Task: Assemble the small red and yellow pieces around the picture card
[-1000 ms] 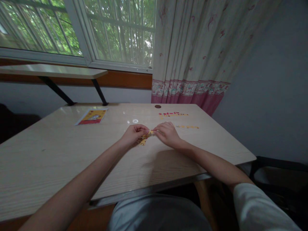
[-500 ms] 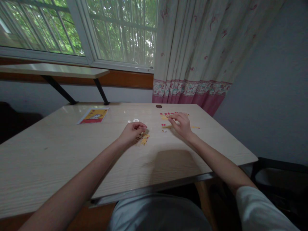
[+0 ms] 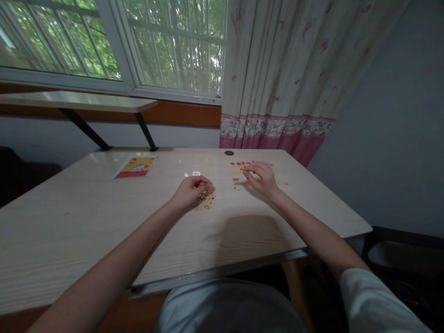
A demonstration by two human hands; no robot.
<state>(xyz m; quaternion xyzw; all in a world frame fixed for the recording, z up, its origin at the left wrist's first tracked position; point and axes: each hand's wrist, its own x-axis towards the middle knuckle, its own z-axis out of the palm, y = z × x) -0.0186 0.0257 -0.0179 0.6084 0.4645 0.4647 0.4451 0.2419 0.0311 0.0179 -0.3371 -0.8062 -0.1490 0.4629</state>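
Note:
My left hand (image 3: 190, 190) is closed, thumb and fingers pinched together over a small pile of yellow jigsaw puzzle pieces (image 3: 209, 200); whether anything sits in the pinch I cannot make out. Farther right, my right hand (image 3: 263, 180) pinches a small puzzle piece (image 3: 242, 169) between thumb and forefinger, among pieces laid out on the table. A row of pink-red pieces (image 3: 239, 163) runs along the far side of this layout. Nearer me lie two pink pieces (image 3: 235, 179), a whitish piece (image 3: 237, 188) and yellow pieces (image 3: 283, 183). My right hand hides part of the layout.
A yellow and red picture sheet (image 3: 136, 167) lies at the back left of the wooden table (image 3: 166, 249). Behind it, a raised shelf (image 3: 86, 101) stands on black brackets. A round cable hole (image 3: 229, 153) is near the back edge, by the curtain (image 3: 274, 92).
Almost nothing differs. Both hands keep their places and pinched shapes, with only a very slight shift at the right fingertips.

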